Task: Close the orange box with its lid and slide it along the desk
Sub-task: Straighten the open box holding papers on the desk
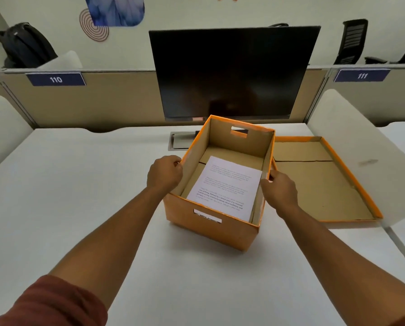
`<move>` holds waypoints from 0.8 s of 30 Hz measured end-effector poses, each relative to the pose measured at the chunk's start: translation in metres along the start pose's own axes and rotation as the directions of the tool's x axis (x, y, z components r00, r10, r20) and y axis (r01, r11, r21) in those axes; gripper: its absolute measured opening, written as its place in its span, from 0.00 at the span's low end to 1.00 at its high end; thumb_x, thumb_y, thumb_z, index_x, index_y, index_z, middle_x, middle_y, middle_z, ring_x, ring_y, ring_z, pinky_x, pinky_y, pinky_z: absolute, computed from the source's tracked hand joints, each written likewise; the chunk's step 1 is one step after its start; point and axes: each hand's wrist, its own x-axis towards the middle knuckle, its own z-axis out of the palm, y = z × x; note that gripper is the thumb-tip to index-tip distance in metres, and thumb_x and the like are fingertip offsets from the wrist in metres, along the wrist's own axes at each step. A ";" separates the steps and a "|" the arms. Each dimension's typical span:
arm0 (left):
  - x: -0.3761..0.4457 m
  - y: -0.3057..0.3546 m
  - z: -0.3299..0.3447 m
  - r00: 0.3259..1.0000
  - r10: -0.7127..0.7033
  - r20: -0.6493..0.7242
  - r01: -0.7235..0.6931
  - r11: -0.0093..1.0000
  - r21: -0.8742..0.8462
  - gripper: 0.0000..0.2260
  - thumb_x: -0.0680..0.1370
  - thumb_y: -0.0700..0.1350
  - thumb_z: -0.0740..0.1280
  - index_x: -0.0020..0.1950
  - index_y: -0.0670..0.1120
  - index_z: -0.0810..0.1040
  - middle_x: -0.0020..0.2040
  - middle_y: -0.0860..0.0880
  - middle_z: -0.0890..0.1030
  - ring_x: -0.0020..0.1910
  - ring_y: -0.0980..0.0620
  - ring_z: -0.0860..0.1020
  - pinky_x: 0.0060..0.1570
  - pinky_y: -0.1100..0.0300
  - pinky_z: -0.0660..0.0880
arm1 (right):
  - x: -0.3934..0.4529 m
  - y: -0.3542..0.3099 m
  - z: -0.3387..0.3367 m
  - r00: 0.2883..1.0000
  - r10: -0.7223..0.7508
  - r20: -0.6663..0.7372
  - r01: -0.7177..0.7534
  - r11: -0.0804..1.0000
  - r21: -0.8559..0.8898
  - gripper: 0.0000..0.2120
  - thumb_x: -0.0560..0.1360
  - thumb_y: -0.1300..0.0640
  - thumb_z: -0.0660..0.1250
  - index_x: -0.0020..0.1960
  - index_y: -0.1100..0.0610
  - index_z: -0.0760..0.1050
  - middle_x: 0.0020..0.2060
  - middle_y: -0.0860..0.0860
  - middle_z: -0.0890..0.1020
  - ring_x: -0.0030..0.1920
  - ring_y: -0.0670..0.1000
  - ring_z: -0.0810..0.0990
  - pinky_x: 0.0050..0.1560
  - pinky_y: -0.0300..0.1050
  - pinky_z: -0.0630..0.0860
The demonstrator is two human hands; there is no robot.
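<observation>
The orange box [234, 231] stands open in the middle of the white desk, a printed sheet of paper [225, 187] lying flat on its floor. My left hand [165, 174] grips the box's left wall at the rim. On the opposite side my right hand [279, 188] grips the right wall at the rim. The lid [319, 180] lies upside down on the desk just right of the box, brown inside up with orange edges, touching or nearly touching the box.
A dark monitor [232, 71] stands right behind the box, with a cable tray slot [180, 141] at its foot. White rounded dividers [351, 142] bound the desk to the right and to the left. Bare desk surface [79, 184] stretches left and toward me.
</observation>
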 end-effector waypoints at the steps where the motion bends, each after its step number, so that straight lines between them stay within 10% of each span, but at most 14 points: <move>1: -0.002 -0.003 -0.003 1.000 0.014 -0.017 -0.014 1.000 -0.022 0.13 0.79 0.43 0.62 0.57 0.45 0.84 0.53 0.45 0.86 0.50 0.45 0.82 0.46 0.58 0.73 | 0.000 0.000 -0.002 1.000 -0.017 -0.002 0.017 1.000 -0.018 0.07 0.73 0.58 0.62 0.39 0.60 0.74 0.33 0.56 0.78 0.37 0.60 0.77 0.34 0.48 0.70; 24: -0.155 -0.044 -0.024 0.981 -0.126 -0.146 0.076 0.949 -0.305 0.07 0.76 0.48 0.70 0.50 0.48 0.85 0.41 0.56 0.82 0.40 0.57 0.80 0.44 0.59 0.77 | -0.094 0.024 -0.021 0.968 -0.249 0.039 0.252 0.956 -0.150 0.17 0.79 0.52 0.61 0.66 0.52 0.77 0.58 0.53 0.84 0.44 0.57 0.83 0.46 0.53 0.80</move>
